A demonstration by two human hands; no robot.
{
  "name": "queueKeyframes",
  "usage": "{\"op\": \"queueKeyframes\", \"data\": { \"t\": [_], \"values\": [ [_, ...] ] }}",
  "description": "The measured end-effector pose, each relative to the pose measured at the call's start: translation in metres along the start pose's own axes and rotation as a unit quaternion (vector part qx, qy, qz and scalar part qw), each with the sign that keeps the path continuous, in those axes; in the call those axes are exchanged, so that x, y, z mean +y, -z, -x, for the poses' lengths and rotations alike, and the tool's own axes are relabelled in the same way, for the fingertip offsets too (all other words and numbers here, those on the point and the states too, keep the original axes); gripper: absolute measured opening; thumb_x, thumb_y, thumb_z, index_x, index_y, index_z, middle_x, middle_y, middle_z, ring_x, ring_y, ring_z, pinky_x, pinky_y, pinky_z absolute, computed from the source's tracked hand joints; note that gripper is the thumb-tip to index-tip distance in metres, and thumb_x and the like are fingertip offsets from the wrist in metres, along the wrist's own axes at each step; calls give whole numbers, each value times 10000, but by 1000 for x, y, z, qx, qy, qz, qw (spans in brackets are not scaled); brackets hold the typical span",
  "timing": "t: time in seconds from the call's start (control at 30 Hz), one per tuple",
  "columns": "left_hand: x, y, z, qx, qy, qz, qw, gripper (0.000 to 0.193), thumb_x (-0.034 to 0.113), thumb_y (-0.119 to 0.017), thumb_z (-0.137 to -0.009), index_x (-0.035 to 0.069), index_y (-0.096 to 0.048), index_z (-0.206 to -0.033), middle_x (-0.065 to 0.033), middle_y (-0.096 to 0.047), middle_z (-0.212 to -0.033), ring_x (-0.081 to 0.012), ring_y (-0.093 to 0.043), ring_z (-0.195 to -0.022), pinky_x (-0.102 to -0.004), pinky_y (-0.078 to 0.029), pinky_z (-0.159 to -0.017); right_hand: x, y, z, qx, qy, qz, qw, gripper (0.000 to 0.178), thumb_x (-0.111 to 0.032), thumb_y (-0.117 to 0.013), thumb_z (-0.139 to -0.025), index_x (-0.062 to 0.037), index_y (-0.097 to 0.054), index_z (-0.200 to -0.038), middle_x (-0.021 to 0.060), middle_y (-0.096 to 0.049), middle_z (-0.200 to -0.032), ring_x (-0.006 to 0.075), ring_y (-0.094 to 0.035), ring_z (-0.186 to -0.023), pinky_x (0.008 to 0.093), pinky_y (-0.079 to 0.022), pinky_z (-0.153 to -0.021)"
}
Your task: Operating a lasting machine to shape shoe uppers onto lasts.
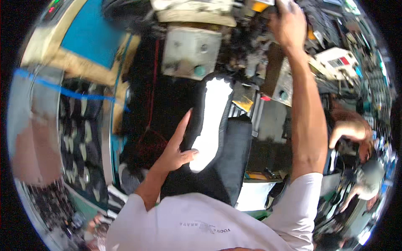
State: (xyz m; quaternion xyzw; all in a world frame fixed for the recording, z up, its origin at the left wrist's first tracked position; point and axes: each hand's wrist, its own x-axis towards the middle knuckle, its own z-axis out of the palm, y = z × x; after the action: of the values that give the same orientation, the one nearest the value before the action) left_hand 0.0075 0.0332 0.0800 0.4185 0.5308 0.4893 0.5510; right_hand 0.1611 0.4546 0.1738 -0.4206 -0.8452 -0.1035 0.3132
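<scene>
My left hand (176,151) grips a black shoe upper (195,121) near one end, thumb over the edge. Its underside faces up, showing a long white sole surface (213,111) with the dark gathered rim of the upper around it. The piece is tilted above my lap, its far end near a stained metal machine box. My right hand (289,27) is stretched far forward among machine parts at the top of the view. Its fingers curl around something greyish that is partly cut off by the picture's edge, so I cannot make it out.
The stained metal box (188,48) carries a green button. Left stands a wooden frame (90,65) with a blue panel; below it is a rack of shoes (83,142). A white machine (337,60) and other people (351,129) are on the right.
</scene>
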Motion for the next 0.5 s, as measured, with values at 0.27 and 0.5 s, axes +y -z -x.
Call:
{"op": "queueKeyframes", "data": {
  "t": [0.27,0.5],
  "values": [
    [-36,26,145,227,48,-24,972,1131,222,-835,-842,87,-174,-1750,-179,-242,-1788,-291,-240,-1637,-381,-180,-1325,-32,-36,223,-69,24,-133,988,520,-247,-637,-1081,-84,-562,-1569,327,-439,-1627,496,-476,-1471,535,-396,-1228],
    [-89,54,323,499,-24,-14,866,1035,86,-835,-938,25,-173,-1732,-182,-248,-1772,-254,-330,-1579,-364,-348,-1259,-51,-72,448,-239,133,-75,959,428,-304,-541,-1076,-13,-705,-1342,216,-709,-1368,420,-631,-1300,523,-410,-1217]
  ]
}}
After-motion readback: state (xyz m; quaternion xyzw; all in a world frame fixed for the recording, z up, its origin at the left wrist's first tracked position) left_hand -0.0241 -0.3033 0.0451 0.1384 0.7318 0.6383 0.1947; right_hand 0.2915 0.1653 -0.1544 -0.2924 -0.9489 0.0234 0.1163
